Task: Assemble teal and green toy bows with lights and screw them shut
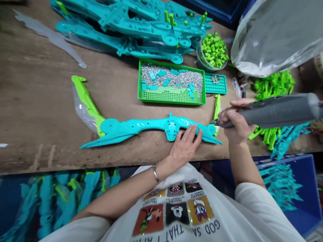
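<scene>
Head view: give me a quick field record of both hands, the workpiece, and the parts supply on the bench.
left hand: left hand pressed flat on the long teal plastic bow-shaped toy body
right hand: right hand gripping a grey electric screwdriver, tip at the body's right end
workpiece: lies flat along the front edge of the brown wooden bench; lime green limb fitted at its left end
screws: green plastic tray holding silver screws and small teal pieces
other parts: round clear tub of lime green pegs; pile of teal bodies behind
</scene>
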### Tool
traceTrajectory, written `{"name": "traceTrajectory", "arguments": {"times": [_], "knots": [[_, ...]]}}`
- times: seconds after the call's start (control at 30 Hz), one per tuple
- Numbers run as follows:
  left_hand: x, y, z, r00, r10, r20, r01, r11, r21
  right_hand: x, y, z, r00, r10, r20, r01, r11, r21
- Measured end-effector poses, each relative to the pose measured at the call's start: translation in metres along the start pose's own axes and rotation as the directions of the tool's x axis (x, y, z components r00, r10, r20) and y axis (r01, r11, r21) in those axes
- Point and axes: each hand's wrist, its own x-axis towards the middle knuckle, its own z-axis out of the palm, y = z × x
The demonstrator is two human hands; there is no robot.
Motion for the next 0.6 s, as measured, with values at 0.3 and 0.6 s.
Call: {"name": "traceTrajectory", "arguments": {"times": [0.3, 0.6], "knots": [[-0.001, 0.000, 0.000, 0.999, -0.016, 0.043, 0.018, 0.998, -0.053, -0.026, 0.014, -0.025, 0.994, 0.049, -0.098, -0.054, 0.997, -0.052], [-0.001, 0.001, -0.001, 0.999, -0.012, 0.043, 0.014, 0.998, -0.055, -0.031, 0.027, -0.029, 0.994, 0.098, -0.042, -0.101, 0.992, -0.078]]}}
